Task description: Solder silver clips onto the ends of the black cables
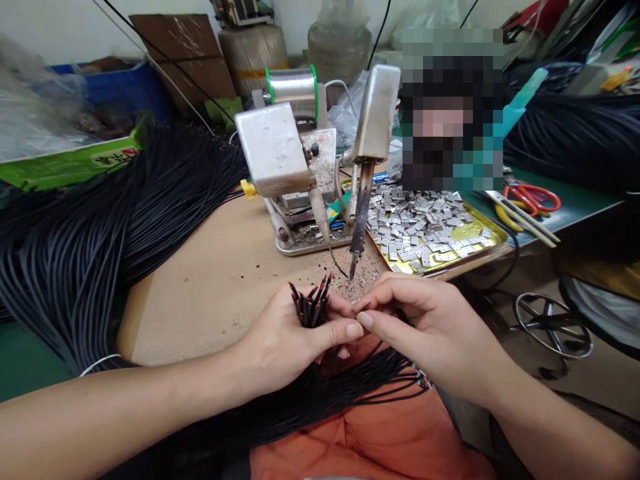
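A bundle of black cables (311, 305) with red wire tips pointing upward is gripped in my left hand (300, 343). Close beside it, my right hand (425, 313) pinches one black cable end (367, 308) between thumb and forefinger, and the thumbs of both hands nearly meet there. The rest of the cables (370, 373) trail down over my lap. Just above my fingers hangs the dark tip of a soldering iron (361, 220), with a thin solder feed nozzle (323, 217) next to it. Both belong to a soldering machine (275, 147) carrying a solder wire spool (294, 93).
Many small metal pieces (420, 223) lie in a yellow tray (480, 233) at the right. Red-handled scissors (533, 199) and tweezers (525, 217) lie beyond it. A large heap of black cables (100, 207) covers the left side. A person (450, 120) sits across the bench.
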Action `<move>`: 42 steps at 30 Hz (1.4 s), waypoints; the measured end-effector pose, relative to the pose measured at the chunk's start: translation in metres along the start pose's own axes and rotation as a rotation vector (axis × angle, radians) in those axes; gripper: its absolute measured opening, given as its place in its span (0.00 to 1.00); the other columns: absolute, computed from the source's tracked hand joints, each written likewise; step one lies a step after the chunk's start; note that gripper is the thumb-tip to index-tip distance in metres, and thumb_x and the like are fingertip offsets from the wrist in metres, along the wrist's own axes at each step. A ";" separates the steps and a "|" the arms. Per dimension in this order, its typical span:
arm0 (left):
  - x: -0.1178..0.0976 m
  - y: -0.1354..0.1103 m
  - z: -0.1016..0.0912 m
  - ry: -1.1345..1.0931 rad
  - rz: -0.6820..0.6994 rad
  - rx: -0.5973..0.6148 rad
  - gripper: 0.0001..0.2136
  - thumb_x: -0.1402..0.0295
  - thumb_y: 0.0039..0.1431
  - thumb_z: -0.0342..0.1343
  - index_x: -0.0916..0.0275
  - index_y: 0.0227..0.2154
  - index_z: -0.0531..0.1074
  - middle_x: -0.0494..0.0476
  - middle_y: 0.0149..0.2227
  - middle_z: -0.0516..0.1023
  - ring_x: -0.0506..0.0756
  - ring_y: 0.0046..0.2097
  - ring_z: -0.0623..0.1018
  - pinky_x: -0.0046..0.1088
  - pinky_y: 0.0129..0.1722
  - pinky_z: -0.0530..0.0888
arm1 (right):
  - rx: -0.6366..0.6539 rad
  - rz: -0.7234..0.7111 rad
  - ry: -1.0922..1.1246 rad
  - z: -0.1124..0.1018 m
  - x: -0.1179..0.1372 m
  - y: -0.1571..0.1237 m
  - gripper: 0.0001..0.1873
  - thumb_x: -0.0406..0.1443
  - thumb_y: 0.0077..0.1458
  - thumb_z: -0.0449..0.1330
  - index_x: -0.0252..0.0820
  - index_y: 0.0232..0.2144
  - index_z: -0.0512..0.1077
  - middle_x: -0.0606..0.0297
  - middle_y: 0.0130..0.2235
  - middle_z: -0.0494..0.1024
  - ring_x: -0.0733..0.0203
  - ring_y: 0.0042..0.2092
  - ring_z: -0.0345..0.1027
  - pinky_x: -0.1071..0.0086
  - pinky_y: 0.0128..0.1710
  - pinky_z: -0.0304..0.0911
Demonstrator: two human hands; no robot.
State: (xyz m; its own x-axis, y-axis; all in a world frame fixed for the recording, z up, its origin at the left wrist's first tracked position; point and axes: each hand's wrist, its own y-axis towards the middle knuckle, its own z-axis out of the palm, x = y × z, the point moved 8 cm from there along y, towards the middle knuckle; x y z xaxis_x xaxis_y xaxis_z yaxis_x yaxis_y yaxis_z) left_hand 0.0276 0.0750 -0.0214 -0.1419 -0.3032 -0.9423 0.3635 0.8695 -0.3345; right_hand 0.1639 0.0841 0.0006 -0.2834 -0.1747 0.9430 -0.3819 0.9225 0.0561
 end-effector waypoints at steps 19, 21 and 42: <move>-0.006 -0.003 -0.008 0.166 0.020 -0.109 0.09 0.65 0.54 0.65 0.64 0.25 0.74 0.49 0.20 0.74 0.47 0.21 0.72 0.20 0.20 0.69 | -0.086 -0.282 -0.377 -0.012 0.027 -0.009 0.09 0.24 0.55 0.61 0.42 0.31 0.77 0.67 0.30 0.77 0.64 0.33 0.70 0.69 0.34 0.64; -0.006 -0.003 -0.007 0.183 0.031 -0.096 0.09 0.66 0.55 0.64 0.64 0.25 0.74 0.49 0.20 0.73 0.47 0.22 0.71 0.19 0.20 0.68 | -0.075 -0.307 -0.395 -0.010 0.029 -0.011 0.09 0.25 0.56 0.60 0.41 0.31 0.77 0.66 0.30 0.76 0.64 0.33 0.69 0.68 0.34 0.63; -0.005 -0.005 -0.002 0.034 -0.013 -0.043 0.09 0.69 0.54 0.65 0.65 0.25 0.72 0.46 0.17 0.71 0.44 0.18 0.68 0.15 0.15 0.64 | -0.374 -0.514 -0.775 -0.012 0.031 -0.015 0.09 0.25 0.57 0.58 0.43 0.29 0.74 0.60 0.29 0.75 0.54 0.35 0.64 0.59 0.38 0.60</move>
State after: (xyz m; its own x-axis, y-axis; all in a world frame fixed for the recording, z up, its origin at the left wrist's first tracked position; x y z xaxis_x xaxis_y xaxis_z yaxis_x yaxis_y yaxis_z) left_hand 0.0251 0.0732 -0.0148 -0.1778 -0.3013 -0.9368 0.3219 0.8818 -0.3447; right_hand 0.1712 0.0690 0.0333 -0.7076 -0.6356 0.3088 -0.3557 0.6980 0.6214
